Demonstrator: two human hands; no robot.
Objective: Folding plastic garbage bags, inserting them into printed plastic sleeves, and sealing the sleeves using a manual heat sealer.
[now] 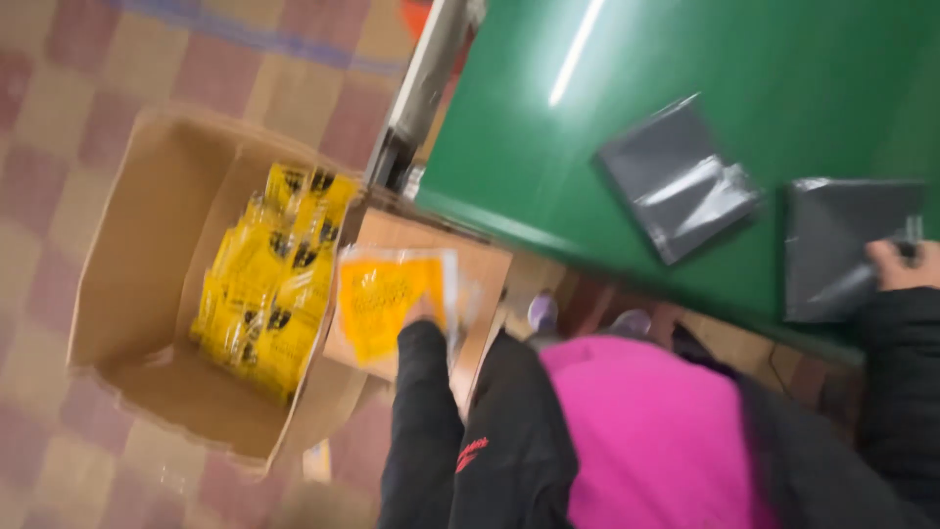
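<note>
My left hand [423, 312] grips a clear packet with a yellow insert [390, 299], held over the flap of an open cardboard box [137, 284] on the floor. Several similar yellow packets [269, 284] lie stacked inside that box. My right hand [901, 264] rests on the right-hand grey plastic bag [837, 245] lying on the green table [734, 69], pinching its edge. A second grey bag [676, 181] lies to its left, apart from both hands. Both sleeves are black.
The green table's front edge runs diagonally from the centre to the lower right. A metal table leg [421, 88] stands beside the box. The floor [59, 98] is checked in pink and tan. My pink and black clothing fills the bottom centre.
</note>
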